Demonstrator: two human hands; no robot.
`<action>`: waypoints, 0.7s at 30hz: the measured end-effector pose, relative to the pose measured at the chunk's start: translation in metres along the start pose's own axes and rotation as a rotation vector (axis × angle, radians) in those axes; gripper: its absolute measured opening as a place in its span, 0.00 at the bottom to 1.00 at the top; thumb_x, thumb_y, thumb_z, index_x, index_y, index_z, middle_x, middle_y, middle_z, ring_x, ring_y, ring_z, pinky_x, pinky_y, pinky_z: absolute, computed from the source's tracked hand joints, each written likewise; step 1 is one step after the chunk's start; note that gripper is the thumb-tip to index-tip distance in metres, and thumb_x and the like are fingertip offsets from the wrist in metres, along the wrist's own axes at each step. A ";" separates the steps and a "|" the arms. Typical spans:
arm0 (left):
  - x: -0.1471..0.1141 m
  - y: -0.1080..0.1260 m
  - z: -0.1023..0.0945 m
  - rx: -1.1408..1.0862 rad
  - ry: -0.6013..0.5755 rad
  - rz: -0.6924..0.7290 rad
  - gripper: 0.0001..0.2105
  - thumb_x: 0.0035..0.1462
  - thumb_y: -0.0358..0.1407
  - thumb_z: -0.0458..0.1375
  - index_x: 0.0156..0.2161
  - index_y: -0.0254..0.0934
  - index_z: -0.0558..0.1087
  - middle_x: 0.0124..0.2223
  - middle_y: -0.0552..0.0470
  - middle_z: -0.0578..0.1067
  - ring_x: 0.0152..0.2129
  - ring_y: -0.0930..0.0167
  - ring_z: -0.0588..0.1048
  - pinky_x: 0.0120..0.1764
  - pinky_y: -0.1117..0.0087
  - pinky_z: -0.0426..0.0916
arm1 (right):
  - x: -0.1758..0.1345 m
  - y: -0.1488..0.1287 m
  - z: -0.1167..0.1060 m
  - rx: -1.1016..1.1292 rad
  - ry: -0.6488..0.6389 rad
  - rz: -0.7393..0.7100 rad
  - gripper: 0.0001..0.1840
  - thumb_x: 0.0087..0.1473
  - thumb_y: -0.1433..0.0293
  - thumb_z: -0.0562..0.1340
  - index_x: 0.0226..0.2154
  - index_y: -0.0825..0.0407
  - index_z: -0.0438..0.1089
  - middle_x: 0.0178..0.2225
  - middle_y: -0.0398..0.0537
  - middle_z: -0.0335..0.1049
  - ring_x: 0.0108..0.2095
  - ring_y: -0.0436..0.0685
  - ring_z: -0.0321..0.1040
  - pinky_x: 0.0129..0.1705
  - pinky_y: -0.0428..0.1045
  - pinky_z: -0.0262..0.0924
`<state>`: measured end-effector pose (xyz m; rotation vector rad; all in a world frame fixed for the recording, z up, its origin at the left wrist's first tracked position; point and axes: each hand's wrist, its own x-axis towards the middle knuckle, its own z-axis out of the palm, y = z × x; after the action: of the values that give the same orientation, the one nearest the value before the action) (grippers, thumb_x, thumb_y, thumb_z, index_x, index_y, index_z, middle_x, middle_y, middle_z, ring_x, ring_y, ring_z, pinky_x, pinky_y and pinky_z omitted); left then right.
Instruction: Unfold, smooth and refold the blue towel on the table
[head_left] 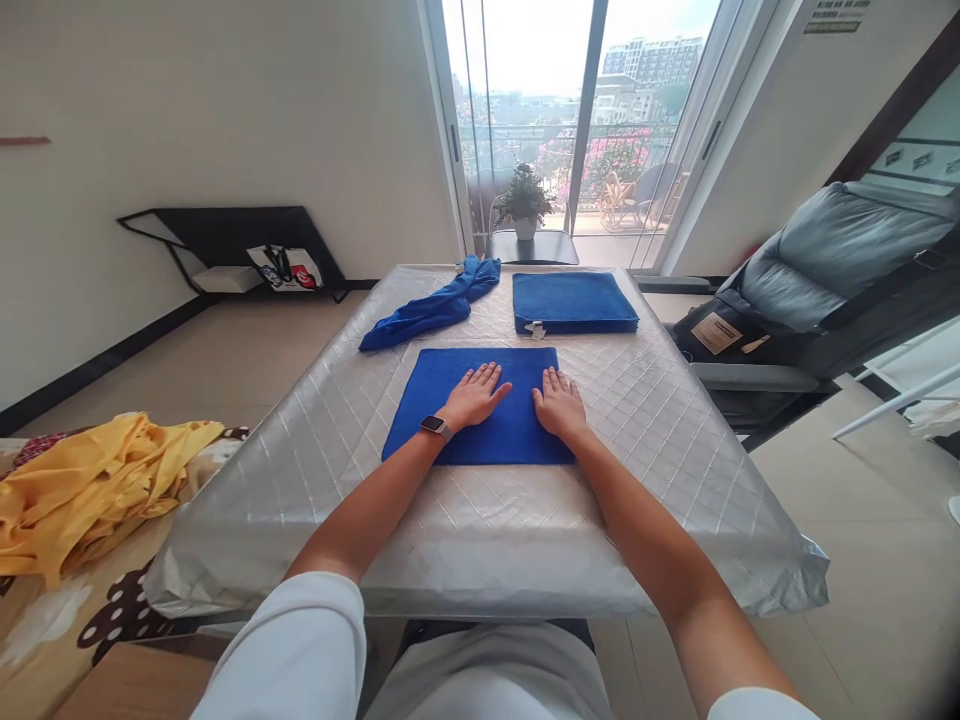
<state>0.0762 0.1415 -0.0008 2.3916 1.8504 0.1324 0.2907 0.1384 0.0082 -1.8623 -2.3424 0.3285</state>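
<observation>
Both hands lie palm down on a flat rectangle of blue cloth (506, 437). The left hand (474, 397) rests near its middle, fingers extended and thumb spread out to the side. The right hand (561, 402) lies across the right edge, fingers stretched forward and opened slightly, thumb over the cloth. A smartwatch (433, 424) with a dark screen sits on the left wrist.

The cloth lies on the near-middle part of a table with a silvery quilted cover (330, 400). Just beyond it, to the right, is a neat stack of folded blue cloths (574, 295); a white tag (535, 329) sticks out at its front edge, its print too small to read. To the left of the stack, 1 crumpled blue cloth (431, 310) lies stretched at a slant.

Past the far end, a potted plant (525, 195) stands on a dark seat (534, 249) before the glass door. On the right, a grey padded chair (862, 260) carries a tan label (715, 333) with illegible lines. Higher up, a wall notice (836, 15) has rows of unreadable writing. At left, a white bag (285, 268) shows red and dark graphics, with no brand legible. Yellow fabric (105, 490) lies heaped nearer the person.
</observation>
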 end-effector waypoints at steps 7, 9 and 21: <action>-0.029 -0.091 -0.010 -0.038 0.031 -0.274 0.36 0.72 0.55 0.32 0.75 0.34 0.50 0.77 0.40 0.48 0.74 0.60 0.47 0.72 0.50 0.44 | 0.003 0.003 0.001 -0.029 -0.021 0.010 0.36 0.73 0.60 0.39 0.75 0.61 0.43 0.77 0.53 0.36 0.76 0.59 0.33 0.75 0.58 0.30; -0.033 -0.109 -0.010 -0.046 0.051 -0.343 0.37 0.72 0.54 0.32 0.75 0.31 0.50 0.77 0.38 0.47 0.74 0.58 0.48 0.72 0.51 0.45 | 0.004 0.003 0.003 -0.044 -0.020 0.014 0.36 0.73 0.59 0.39 0.75 0.59 0.43 0.77 0.52 0.36 0.76 0.58 0.33 0.75 0.58 0.30; -0.037 -0.115 -0.009 -0.092 0.085 -0.335 0.41 0.72 0.56 0.29 0.74 0.24 0.49 0.76 0.33 0.48 0.74 0.56 0.49 0.72 0.53 0.45 | 0.028 -0.001 -0.014 -0.197 -0.102 0.057 0.36 0.73 0.59 0.39 0.75 0.59 0.45 0.77 0.55 0.38 0.76 0.61 0.35 0.74 0.61 0.34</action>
<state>-0.0445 0.1343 -0.0082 2.0109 2.1987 0.2843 0.2863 0.1671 0.0214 -2.0486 -2.4729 0.2090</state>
